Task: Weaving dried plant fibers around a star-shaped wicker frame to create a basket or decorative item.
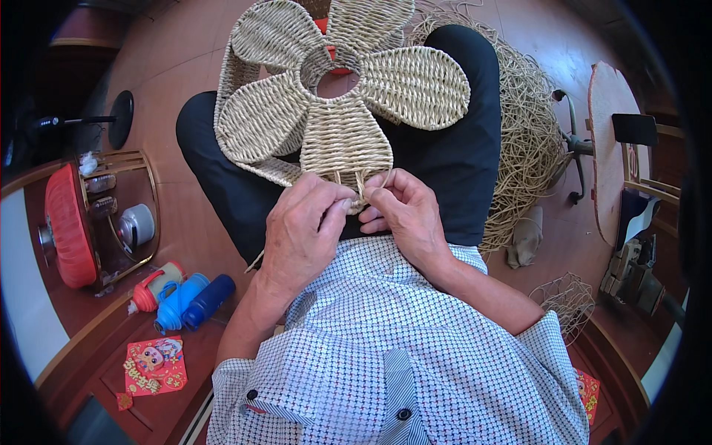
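Observation:
A flower-shaped piece woven from straw-coloured cord [345, 137] rests on my lap, its broad petals set round an open ring. The petal nearest me has an unfinished lower edge with bare uprights and loose cord. My left hand [308, 226] is closed there, thumb and forefinger pinching the cord at that edge. Just to its right, my right hand [406, 215] pinches a strand of the same cord [361, 187] between thumb and forefinger, its other fingers curled beneath. Both hands nearly meet; the fingertips partly hide the cord ends.
A large heap of loose cord [523, 141] lies on the floor beyond my right knee. Left stand a wooden rack with a red-covered dish [68, 226], and several bottles, one dark blue [209, 302]. A round board [612, 148] stands at the far right, near a wheeled stand base [575, 144].

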Action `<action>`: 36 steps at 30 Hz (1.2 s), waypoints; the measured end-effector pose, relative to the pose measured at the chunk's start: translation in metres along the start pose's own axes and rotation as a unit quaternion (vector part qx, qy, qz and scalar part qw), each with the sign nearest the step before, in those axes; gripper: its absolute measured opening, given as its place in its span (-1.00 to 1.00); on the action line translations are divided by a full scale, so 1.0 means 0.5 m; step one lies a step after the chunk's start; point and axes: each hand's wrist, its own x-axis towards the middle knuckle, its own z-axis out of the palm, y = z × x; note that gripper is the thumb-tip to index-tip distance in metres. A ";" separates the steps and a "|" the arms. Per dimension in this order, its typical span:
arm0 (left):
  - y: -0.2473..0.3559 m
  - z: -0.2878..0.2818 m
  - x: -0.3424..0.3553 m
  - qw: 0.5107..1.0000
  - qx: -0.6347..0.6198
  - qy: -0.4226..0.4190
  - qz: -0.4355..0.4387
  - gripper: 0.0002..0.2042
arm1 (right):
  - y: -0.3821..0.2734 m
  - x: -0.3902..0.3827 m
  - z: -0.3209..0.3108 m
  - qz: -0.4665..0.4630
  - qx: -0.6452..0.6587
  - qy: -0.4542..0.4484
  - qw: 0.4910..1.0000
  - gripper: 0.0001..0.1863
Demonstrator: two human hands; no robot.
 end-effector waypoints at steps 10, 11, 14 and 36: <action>0.006 0.004 0.007 0.998 -0.011 0.034 -0.043 -0.74 | -0.005 0.000 -0.012 0.008 0.002 -0.023 1.000 -0.75; 0.007 0.003 0.008 0.999 -0.003 0.033 -0.039 -0.72 | -0.005 0.000 -0.014 0.009 0.003 -0.023 1.000 -0.75; 0.007 -0.002 0.008 0.999 0.021 0.015 -0.033 -0.69 | -0.005 0.001 -0.017 0.009 0.003 -0.037 0.999 -0.72; 0.008 0.008 -0.007 0.993 0.082 0.048 0.066 -0.89 | 0.007 0.006 -0.024 0.039 0.053 -0.100 0.993 -0.67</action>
